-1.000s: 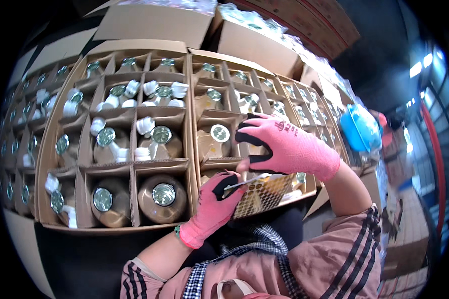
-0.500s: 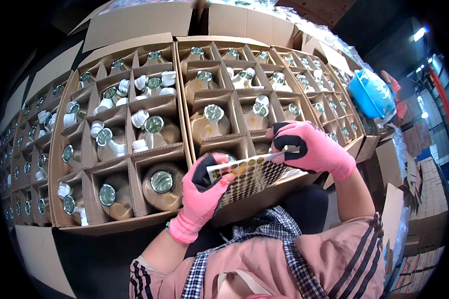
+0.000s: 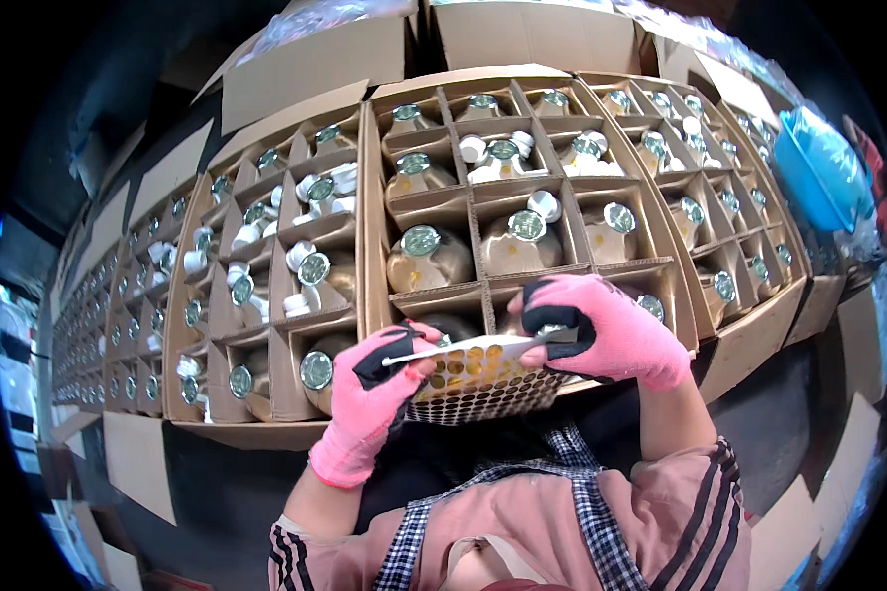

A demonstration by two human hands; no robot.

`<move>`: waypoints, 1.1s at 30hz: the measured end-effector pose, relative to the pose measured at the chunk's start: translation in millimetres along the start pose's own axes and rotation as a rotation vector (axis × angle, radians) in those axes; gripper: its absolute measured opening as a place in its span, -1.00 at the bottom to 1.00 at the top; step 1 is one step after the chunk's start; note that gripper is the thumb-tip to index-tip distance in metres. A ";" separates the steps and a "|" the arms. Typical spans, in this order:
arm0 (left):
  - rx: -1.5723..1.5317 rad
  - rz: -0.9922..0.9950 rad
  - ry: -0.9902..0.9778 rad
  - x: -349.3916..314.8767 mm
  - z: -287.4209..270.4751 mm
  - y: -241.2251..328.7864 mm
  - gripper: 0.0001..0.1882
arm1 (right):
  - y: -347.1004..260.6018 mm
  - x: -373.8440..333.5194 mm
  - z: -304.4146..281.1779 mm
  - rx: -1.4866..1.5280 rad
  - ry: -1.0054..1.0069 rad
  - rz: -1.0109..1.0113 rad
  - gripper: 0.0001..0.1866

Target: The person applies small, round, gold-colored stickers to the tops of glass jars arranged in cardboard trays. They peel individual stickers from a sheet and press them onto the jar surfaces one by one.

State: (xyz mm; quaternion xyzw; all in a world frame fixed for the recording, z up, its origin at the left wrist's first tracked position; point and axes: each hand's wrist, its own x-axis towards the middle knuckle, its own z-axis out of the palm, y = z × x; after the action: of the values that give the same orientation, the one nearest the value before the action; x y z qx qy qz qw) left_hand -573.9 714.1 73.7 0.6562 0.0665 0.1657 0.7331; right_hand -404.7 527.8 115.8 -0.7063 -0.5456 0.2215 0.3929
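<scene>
1. The left hand (image 3: 370,399) and the right hand (image 3: 606,330) each pinched an edge of the sticker sheet (image 3: 478,379), held just above the carton dividers (image 3: 483,286).
2. A loosened pinch could have dropped the sheet among the jars (image 3: 424,258).
3. The right fingertips possibly picked at one sticker; it might have torn.

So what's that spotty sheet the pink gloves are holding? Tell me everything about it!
The sticker sheet is a thin, bendy sheet covered in rows of small round gold dots. Some dots near the lower edge look dark, perhaps already peeled off. It is held nearly flat and curves a little. The left hand pinches its left side and the right hand grips its right edge. It sits in front of the cardboard box of bottles, close to the person's chest.
</scene>
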 end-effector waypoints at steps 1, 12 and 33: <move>0.012 -0.021 -0.007 12.9 5.7 3.7 -0.80 | 3.8 -4.7 -5.8 0.081 0.072 -0.006 -0.69; -0.220 -0.172 -0.063 152.4 33.9 -70.9 -0.81 | 65.8 -26.6 -54.0 -0.287 0.838 -0.156 -0.60; -0.285 -0.355 -0.199 115.5 51.7 -59.6 -0.39 | 82.9 -46.3 -54.2 0.831 0.553 0.465 -0.78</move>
State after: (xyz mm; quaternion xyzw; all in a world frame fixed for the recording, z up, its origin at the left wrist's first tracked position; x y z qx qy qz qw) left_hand -440.1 698.6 35.6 0.5372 0.0843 -0.0233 0.8389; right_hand -329.2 459.2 76.6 -0.6255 -0.1184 0.3056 0.7081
